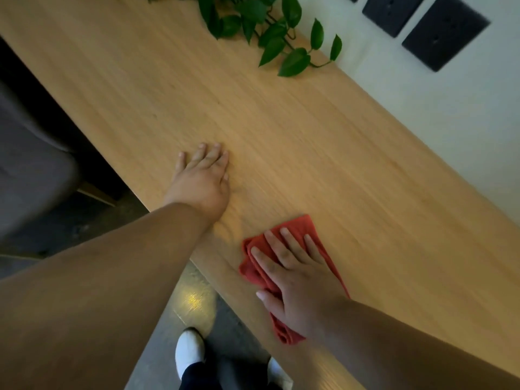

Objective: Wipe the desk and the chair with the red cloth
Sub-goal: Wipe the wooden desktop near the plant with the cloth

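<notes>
A long light-wood desk [281,122] runs diagonally across the view. The red cloth [302,225] lies bunched on it near the front edge. My right hand [295,280] presses flat on top of the cloth, fingers spread, thumb tucked against its folds. My left hand [201,178] rests palm down on the bare wood further left, fingers together, holding nothing. A grey upholstered chair [31,170] stands at the left, beside the desk's front edge, partly cut off by the frame.
A trailing green plant [270,29] spreads over the far end of the desk. Dark square panels [444,32] hang on the white wall behind. My white shoes [190,350] stand on the grey floor below the desk edge.
</notes>
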